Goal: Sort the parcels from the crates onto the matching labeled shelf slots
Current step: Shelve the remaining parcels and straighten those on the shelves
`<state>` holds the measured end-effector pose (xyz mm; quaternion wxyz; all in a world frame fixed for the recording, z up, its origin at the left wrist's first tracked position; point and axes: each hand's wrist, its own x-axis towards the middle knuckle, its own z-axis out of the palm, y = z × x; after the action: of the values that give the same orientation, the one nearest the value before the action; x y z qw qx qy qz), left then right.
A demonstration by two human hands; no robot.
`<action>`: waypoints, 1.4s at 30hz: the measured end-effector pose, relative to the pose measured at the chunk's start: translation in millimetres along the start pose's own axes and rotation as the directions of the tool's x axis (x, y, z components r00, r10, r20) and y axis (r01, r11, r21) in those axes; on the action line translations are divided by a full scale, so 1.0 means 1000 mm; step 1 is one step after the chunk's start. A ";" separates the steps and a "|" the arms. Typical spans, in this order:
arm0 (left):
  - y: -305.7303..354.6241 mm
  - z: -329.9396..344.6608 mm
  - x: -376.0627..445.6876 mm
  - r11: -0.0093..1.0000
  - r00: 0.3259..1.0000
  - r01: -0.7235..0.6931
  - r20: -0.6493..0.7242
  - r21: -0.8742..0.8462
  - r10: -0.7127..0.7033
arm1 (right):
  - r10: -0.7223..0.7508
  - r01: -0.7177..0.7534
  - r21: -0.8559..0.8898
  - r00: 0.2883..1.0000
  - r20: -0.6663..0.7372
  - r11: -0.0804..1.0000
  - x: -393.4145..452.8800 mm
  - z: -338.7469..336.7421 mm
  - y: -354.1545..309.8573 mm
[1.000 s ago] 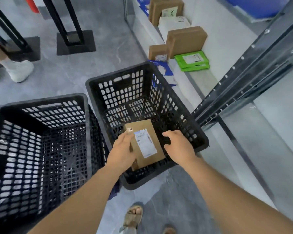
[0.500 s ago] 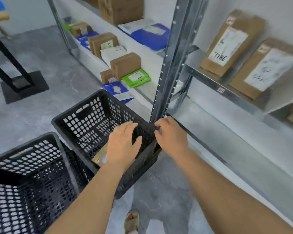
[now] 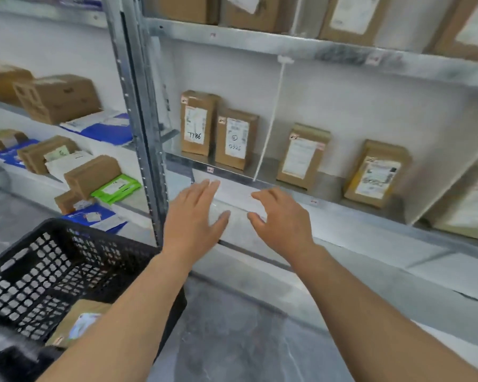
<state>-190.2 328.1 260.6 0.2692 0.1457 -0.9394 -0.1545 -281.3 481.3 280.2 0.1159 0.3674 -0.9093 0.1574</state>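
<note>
Both hands are raised in front of the grey metal shelving rack (image 3: 138, 111), empty. The left hand (image 3: 195, 216) has straight, slightly spread fingers, palm down, holding nothing. The right hand (image 3: 283, 219) has loosely bent fingers and also holds nothing. The two hands are near each other, apart, level with the front edge of the middle shelf board (image 3: 329, 208).

A black perforated plastic crate (image 3: 53, 268) sits at lower left on the grey floor (image 3: 246, 340). Inside it lies one brown cardboard parcel with a white label (image 3: 78, 321), partly hidden behind the left forearm. Neither hand touches the crate or this parcel.

On the middle shelf, four brown cardboard parcels stand upright against the white back wall. The leftmost parcel marked "7786" (image 3: 198, 122) touches the second parcel with a handwritten label (image 3: 236, 139). The third parcel (image 3: 302, 155) and the fourth parcel with a yellow edge (image 3: 375, 172) stand apart, further right. A white vertical divider rod (image 3: 273, 117) runs between the second and third. Small red-printed slot tags (image 3: 210, 169) are stuck to the shelf edge; text is too blurred to read.

The left bay holds brown boxes (image 3: 58, 97), blue mailers (image 3: 105, 128) and a green flat packet (image 3: 116, 188).
</note>
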 end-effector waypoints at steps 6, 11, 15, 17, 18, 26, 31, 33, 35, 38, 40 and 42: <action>0.143 0.025 -0.009 0.987 0.989 -0.150 0.012 -0.057 0.151 | 0.119 -0.126 -0.051 0.985 -0.128 0.991 -0.074 -0.080 0.096; 0.241 0.053 -0.023 0.961 0.966 -0.254 0.023 -0.107 0.258 | 0.188 -0.215 -0.076 0.944 -0.270 0.974 -0.136 -0.131 0.168; 0.311 0.068 -0.027 0.930 0.939 -0.335 0.026 -0.153 0.343 | 0.265 -0.314 -0.149 0.924 -0.276 0.938 -0.175 -0.170 0.217; 0.341 0.075 -0.027 0.905 0.917 -0.390 0.018 -0.170 0.398 | 0.284 -0.342 -0.168 0.913 -0.294 0.925 -0.192 -0.188 0.239; 0.355 0.078 -0.025 0.891 0.904 -0.418 0.015 -0.178 0.427 | 0.295 -0.358 -0.173 0.905 -0.308 0.918 -0.199 -0.196 0.250; 0.482 0.110 0.000 0.768 0.811 -0.563 -0.023 -0.306 0.585 | 0.413 -0.535 -0.209 0.801 -0.434 0.818 -0.257 -0.260 0.343; 0.579 0.140 0.010 0.673 0.727 -0.645 -0.021 -0.361 0.686 | 0.496 -0.654 -0.273 0.731 -0.469 0.705 -0.292 -0.299 0.409; 0.618 0.157 0.013 0.640 0.698 -0.661 -0.008 -0.391 0.716 | 0.527 -0.695 -0.286 0.700 -0.482 0.660 -0.305 -0.315 0.439; 0.656 0.171 0.018 0.603 0.667 -0.682 -0.012 -0.414 0.745 | 0.537 -0.714 -0.284 0.680 -0.499 0.640 -0.314 -0.330 0.469; 0.710 0.192 0.030 0.572 0.636 -0.701 -0.012 -0.427 0.771 | 0.559 -0.737 -0.283 0.658 -0.504 0.613 -0.322 -0.354 0.516; 0.746 0.204 0.041 0.564 0.627 -0.707 -0.009 -0.426 0.779 | 0.573 -0.758 -0.287 0.638 -0.515 0.586 -0.325 -0.369 0.547; 0.780 0.214 0.052 0.536 0.610 -0.713 -0.023 -0.452 0.792 | 0.577 -0.772 -0.299 0.624 -0.527 0.561 -0.327 -0.383 0.577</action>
<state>-499.3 1064.6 399.3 0.2454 -0.3504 -0.8735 -0.2322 -421.8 1222.4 410.9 0.3046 -0.0977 -0.9473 0.0156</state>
